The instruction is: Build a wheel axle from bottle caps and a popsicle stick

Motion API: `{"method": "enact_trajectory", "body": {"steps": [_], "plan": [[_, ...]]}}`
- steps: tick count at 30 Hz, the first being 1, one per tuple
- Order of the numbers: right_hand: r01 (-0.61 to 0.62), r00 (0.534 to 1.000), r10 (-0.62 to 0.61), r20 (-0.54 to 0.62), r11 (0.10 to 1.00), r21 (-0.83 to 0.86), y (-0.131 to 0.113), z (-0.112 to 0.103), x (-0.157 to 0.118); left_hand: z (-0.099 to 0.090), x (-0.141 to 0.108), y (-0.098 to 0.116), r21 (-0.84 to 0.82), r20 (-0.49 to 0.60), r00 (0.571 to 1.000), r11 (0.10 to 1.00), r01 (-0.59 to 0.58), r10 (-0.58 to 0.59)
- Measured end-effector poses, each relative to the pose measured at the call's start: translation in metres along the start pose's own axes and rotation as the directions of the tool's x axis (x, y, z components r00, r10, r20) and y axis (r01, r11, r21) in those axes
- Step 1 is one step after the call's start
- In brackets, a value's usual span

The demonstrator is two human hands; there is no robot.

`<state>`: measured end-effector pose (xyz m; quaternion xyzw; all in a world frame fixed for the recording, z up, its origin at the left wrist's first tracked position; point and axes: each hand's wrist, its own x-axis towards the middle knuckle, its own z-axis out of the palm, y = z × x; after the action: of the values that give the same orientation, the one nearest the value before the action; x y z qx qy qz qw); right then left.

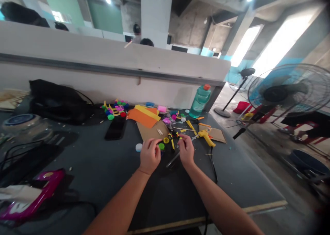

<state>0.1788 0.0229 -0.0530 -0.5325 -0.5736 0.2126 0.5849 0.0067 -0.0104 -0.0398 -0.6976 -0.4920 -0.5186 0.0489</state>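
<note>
On my remote feed, the left hand (149, 156) and right hand (186, 150) meet at 12 o'clock, their fingers (157, 142) curled and nearly pinched; I cannot tell whether they hold anything. A green bottle cap (161, 146) sits just beside the left hand, and a yellow glue gun (206, 138) lies at 1 o'clock on the dark worktable (77, 180). A standing fan (286, 90) stands at 2 o'clock in the concrete-walled room.

1. Pretty glossy, smooth plastic is seen on the green bottle cap (161, 146).
2. Smooth yellow plastic is used on the glue gun (205, 137).
3. A matt, papery finish is shown by the brown cardboard (152, 132).
4. Matt paper is seen in the orange sheet (140, 118).
5. Clear, shiny plastic is used for the water bottle (199, 103).
6. Rough bare concrete is shown on the pillar (238, 32).
</note>
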Motion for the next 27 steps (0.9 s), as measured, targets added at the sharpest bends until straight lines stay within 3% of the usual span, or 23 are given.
{"method": "enact_trajectory", "body": {"steps": [10, 20, 27], "plan": [[0.013, 1.000, -0.012, 0.017, 0.999, -0.039, -0.002, -0.003, -0.003, 0.008, -0.002, 0.006, -0.048, 0.162, 0.986, 0.999, -0.019, 0.026], [0.019, 0.999, -0.019, 0.029, 1.000, -0.010, -0.005, -0.001, -0.005, 0.007, -0.001, 0.008, 0.009, 0.190, 0.981, 0.999, -0.041, 0.039], [0.034, 0.998, -0.033, -0.063, 0.999, 0.019, -0.003, 0.000, 0.004, 0.014, 0.005, 0.006, 0.034, 0.210, 0.977, 0.998, -0.052, 0.043]]}}
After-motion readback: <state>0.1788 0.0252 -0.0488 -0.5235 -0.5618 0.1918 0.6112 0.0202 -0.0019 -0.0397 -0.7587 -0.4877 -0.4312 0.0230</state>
